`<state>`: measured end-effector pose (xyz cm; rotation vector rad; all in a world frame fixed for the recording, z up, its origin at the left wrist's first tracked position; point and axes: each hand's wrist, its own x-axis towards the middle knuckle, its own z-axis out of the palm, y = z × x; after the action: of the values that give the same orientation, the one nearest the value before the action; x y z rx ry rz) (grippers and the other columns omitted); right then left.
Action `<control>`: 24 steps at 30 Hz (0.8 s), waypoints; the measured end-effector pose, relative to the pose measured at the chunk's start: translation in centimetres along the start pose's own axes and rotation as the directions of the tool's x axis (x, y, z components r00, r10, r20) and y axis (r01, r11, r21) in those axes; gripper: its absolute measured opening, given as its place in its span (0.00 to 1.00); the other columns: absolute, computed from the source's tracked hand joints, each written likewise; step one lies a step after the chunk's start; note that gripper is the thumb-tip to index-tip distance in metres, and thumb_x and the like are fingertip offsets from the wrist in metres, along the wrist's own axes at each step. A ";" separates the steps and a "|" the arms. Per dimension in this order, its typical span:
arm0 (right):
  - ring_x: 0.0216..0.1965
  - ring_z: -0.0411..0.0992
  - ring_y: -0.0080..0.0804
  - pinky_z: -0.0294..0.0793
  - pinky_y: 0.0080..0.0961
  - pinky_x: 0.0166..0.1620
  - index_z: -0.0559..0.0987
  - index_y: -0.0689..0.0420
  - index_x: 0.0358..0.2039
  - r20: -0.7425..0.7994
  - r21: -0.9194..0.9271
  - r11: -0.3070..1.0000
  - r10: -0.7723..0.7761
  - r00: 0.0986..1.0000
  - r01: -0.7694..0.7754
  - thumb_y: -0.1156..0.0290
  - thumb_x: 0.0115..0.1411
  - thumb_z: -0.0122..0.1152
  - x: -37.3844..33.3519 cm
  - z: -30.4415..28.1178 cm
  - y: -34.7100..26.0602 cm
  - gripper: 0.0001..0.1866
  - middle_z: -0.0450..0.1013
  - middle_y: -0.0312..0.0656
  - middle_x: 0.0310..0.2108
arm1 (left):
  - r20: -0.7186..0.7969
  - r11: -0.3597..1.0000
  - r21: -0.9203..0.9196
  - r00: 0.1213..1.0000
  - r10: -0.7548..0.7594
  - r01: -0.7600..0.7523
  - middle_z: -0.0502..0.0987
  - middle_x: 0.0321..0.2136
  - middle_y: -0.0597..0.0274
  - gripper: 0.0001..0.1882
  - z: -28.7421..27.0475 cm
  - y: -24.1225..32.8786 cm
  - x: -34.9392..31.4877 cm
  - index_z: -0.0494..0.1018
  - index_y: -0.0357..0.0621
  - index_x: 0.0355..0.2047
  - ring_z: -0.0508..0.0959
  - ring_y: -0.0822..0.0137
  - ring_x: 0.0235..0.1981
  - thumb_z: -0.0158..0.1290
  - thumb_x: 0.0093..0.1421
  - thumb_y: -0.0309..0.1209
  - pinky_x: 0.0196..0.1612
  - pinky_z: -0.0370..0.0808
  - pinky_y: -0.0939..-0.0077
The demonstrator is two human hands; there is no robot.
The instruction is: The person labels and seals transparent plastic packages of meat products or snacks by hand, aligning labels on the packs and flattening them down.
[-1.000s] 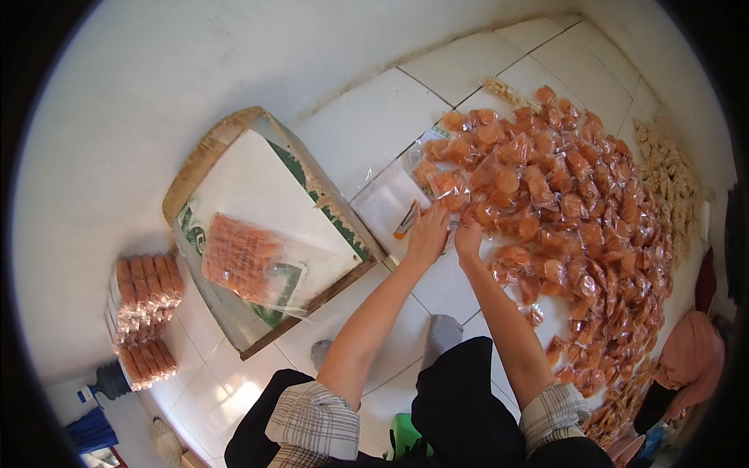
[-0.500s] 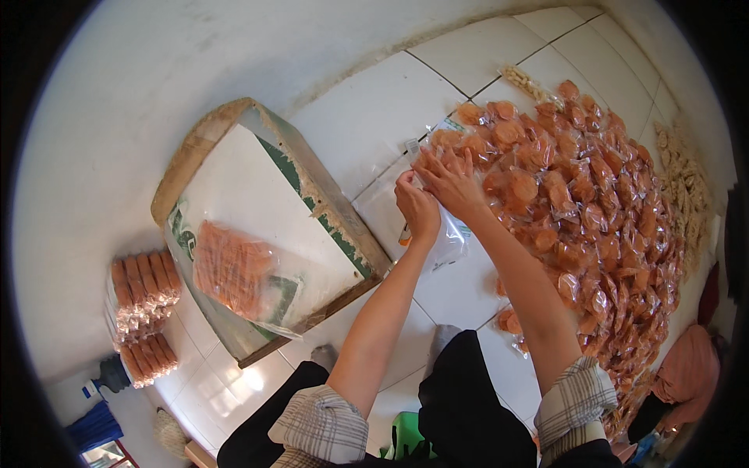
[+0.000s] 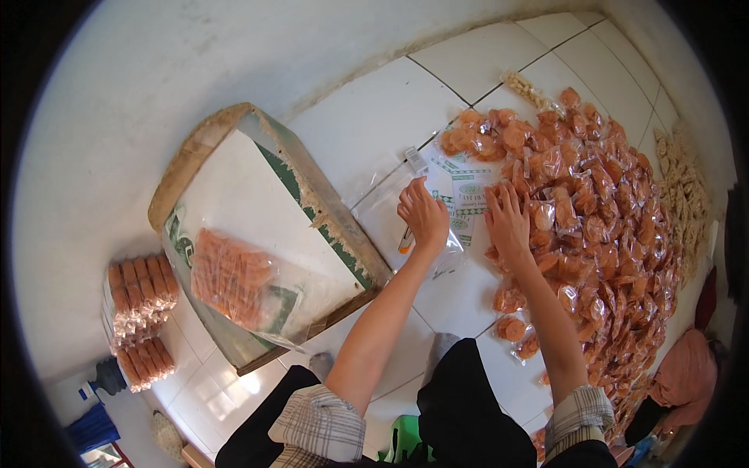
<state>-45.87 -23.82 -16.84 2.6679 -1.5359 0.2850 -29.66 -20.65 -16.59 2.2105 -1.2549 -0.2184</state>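
My left hand rests over clear plastic bags on the tiled floor, its fingers loosely bent and apart. Just beside its wrist lies an orange-handled cutter knife. Near the left edge of a big heap of clear packets holding round orange-brown pieces, my right hand has its fingers spread, touching the nearest packets. Between the hands lie white paper sheets with green print. What lies beneath my left palm is hidden.
To the left stands a tilted open cardboard box with a large bag of packets in it. Stacked bundles sit beyond it by the wall. Pale twisted pieces lie far right. Another person sits at lower right.
My hands, close together at the packets before, have moved apart. The right hand has come down toward me, exposing the printed sheets; the left has shifted slightly right over the plastic.
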 end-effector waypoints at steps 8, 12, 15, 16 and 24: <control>0.57 0.57 0.44 0.56 0.43 0.58 0.65 0.60 0.52 0.018 0.207 0.968 -0.152 0.988 0.146 0.70 0.50 0.60 6.2 1.6 -1.2 0.28 0.61 0.46 0.52 | 0.056 0.935 -0.268 0.966 0.254 -0.230 0.65 0.44 0.49 0.17 3.2 0.3 4.3 0.65 0.35 0.43 0.65 0.50 0.48 0.47 0.51 0.21 0.51 0.62 0.57; 0.59 0.53 0.46 0.55 0.42 0.59 0.61 0.62 0.55 0.153 0.290 0.952 -0.152 0.976 0.102 0.66 0.50 0.61 7.9 2.9 -1.5 0.33 0.57 0.47 0.56 | 0.184 0.946 -0.029 0.928 0.323 -0.323 0.58 0.56 0.44 0.25 4.7 -0.9 5.7 0.61 0.32 0.52 0.55 0.50 0.60 0.49 0.53 0.26 0.62 0.50 0.53; 0.62 0.49 0.46 0.53 0.44 0.60 0.57 0.62 0.58 0.174 0.217 0.976 -0.032 0.984 -0.007 0.62 0.51 0.60 7.8 3.9 -1.4 0.37 0.52 0.47 0.61 | 0.187 0.926 0.073 0.917 0.353 -0.371 0.54 0.60 0.44 0.30 4.8 -1.7 4.7 0.57 0.33 0.56 0.52 0.52 0.63 0.49 0.55 0.31 0.64 0.44 0.53; 0.63 0.48 0.46 0.53 0.44 0.61 0.55 0.62 0.59 0.176 0.188 0.982 0.002 0.984 -0.035 0.61 0.52 0.60 7.8 4.3 -1.4 0.39 0.50 0.47 0.62 | 0.195 0.915 0.096 0.909 0.369 -0.392 0.53 0.60 0.44 0.31 4.8 -1.8 4.5 0.56 0.33 0.57 0.51 0.52 0.63 0.50 0.55 0.32 0.64 0.43 0.53; 0.62 0.50 0.46 0.56 0.45 0.58 0.58 0.62 0.58 0.138 0.171 0.984 -0.070 0.988 0.046 0.63 0.48 0.63 3.8 4.5 -2.6 0.39 0.52 0.43 0.62 | 0.228 0.912 0.265 0.939 0.258 -0.315 0.64 0.53 0.50 0.29 2.2 -0.9 0.7 0.61 0.35 0.52 0.63 0.57 0.54 0.54 0.51 0.33 0.56 0.56 0.59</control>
<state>-41.20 -26.35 -20.45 2.9167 -1.5318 0.2333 -29.52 -21.77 -18.80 2.2520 -1.8044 -0.1294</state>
